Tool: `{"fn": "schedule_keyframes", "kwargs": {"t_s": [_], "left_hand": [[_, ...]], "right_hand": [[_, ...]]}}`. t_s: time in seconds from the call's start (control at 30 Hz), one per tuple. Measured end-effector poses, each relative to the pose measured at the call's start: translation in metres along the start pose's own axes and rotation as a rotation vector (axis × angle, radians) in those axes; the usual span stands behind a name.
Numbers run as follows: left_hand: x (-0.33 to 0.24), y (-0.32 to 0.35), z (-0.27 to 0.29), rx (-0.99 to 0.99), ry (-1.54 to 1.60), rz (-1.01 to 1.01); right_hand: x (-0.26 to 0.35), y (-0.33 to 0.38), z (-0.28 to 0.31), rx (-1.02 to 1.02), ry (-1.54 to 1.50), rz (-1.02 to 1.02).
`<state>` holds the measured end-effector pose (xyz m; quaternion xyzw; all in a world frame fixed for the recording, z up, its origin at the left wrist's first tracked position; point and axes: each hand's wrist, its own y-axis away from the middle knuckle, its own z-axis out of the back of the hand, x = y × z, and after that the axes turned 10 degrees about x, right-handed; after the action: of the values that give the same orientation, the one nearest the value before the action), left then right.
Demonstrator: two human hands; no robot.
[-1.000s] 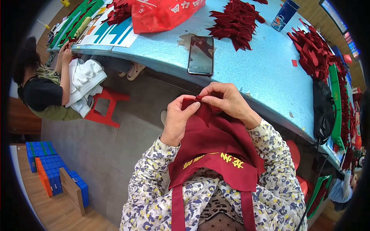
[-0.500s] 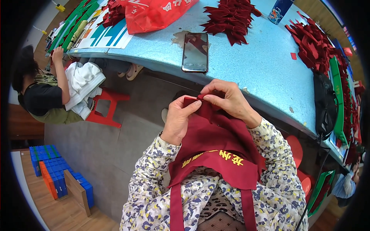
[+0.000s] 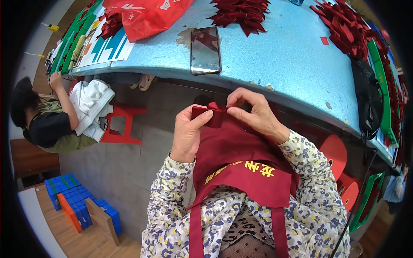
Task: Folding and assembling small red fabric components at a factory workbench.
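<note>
My left hand (image 3: 188,131) pinches a folded dark red ribbon (image 3: 213,119) between thumb and fingers, above my lap. A small fold of the ribbon stands up at its top edge. My right hand (image 3: 257,112) has its thumb and index fingertips closed at the ribbon's right end. Beneath both hands spreads the dark red apron (image 3: 232,144) that I wear, with yellow lettering on its bib. The ribbon and apron are close in colour, so the ribbon's lower edge is hard to make out.
A phone (image 3: 205,51) lies near the edge of the blue table (image 3: 275,51). Dark red ribbon bows (image 3: 241,15) are heaped behind it, with another heap (image 3: 340,28) at right. A red plastic bag (image 3: 148,19) lies at far left. Another person (image 3: 47,118) sits left, near a red stool (image 3: 124,124).
My left hand has shifted slightly left with the ribbon, and the fingertips of my two hands are farther apart. More of the folded ribbon shows between them. The whole view has also shifted a little.
</note>
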<state>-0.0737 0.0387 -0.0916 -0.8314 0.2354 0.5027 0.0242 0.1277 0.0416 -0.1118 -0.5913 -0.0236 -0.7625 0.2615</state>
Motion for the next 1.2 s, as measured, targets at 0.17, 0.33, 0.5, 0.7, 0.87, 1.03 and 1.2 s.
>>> {"fn": "schedule_keyframes", "kwargs": {"t_s": [0.17, 0.33, 0.5, 0.7, 0.87, 1.03, 1.2], "left_hand": [[0.0, -0.004, -0.008, 0.008, -0.045, 0.023], [0.001, -0.003, -0.014, 0.008, -0.101, 0.018], [0.007, -0.003, -0.018, 0.005, -0.182, 0.007], [0.025, -0.004, -0.019, -0.063, -0.179, -0.035], [0.034, -0.001, -0.021, -0.052, -0.148, -0.009], [0.035, 0.001, -0.021, -0.028, -0.146, 0.001], [0.035, 0.005, -0.018, -0.029, -0.134, 0.005]], "right_hand": [[0.001, 0.009, -0.006, 0.051, -0.142, -0.127], [-0.001, 0.013, 0.004, 0.144, -0.157, -0.208], [0.0, 0.016, 0.013, 0.141, -0.126, -0.228], [-0.015, 0.015, 0.02, 0.093, 0.061, -0.041], [-0.011, 0.013, 0.013, 0.05, -0.082, 0.016], [-0.01, 0.01, 0.014, 0.216, -0.166, -0.022], [-0.008, 0.008, 0.012, 0.248, -0.126, -0.069]]}}
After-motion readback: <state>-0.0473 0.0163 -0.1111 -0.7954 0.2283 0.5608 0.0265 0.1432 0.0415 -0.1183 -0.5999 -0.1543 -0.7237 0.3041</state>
